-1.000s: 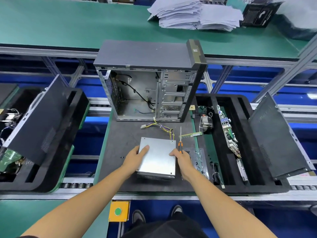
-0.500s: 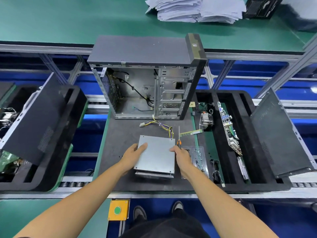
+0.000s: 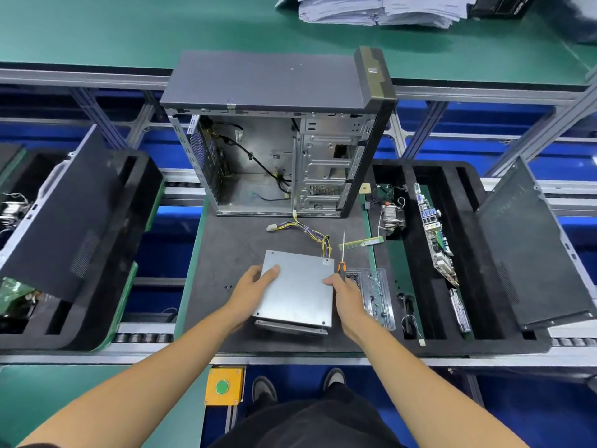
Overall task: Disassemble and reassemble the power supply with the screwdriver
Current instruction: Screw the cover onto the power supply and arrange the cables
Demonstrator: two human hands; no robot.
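Note:
The silver power supply [image 3: 297,292] lies on the black mat [image 3: 232,253] in front of me, its yellow and purple cable bundle [image 3: 307,232] trailing toward the case. Its top cover sits slightly off a lower plate that shows along the near edge. My left hand [image 3: 252,294] grips the left side, thumb on top. My right hand [image 3: 347,294] is at the right edge with its thumb on the cover. It holds the orange-and-black screwdriver [image 3: 341,268], whose shaft points away from me.
The open computer case [image 3: 274,156] stands behind the mat. A memory stick [image 3: 361,242] and a clear plastic parts tray [image 3: 374,295] lie to the right. A black foam tray [image 3: 484,347] holds a motherboard [image 3: 434,234] and side panel [image 3: 533,247]. Another tray [image 3: 97,334] sits left.
Both hands stay on the power supply. The cover has risen slightly at its near edge, and a lower plate now shows beneath it. The camera has tilted a little.

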